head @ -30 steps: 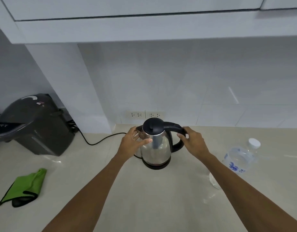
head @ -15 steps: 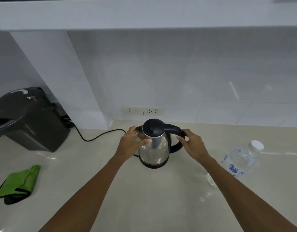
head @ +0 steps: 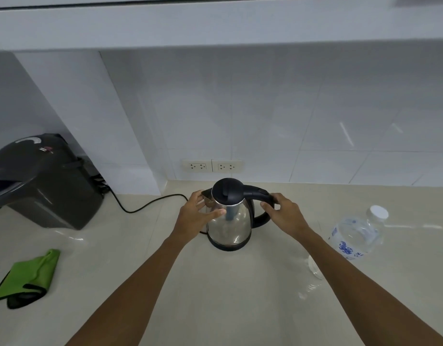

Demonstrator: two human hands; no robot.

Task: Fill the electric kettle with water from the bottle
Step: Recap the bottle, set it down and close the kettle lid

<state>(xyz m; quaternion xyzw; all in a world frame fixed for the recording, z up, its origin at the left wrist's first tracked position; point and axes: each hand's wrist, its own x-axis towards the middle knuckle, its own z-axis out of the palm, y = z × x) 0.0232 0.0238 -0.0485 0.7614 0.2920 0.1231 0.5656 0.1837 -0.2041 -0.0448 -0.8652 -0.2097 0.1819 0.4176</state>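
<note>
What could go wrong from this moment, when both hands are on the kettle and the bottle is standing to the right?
1. The kettle has its black lid shut, so pouring now would likely spill water over the counter near the wall sockets.
2. The right hand grips the handle and the left hand rests on the steel body; pulling unevenly could tip it off its base.
3. The water bottle stands close beside the right forearm, which could knock it over.
</note>
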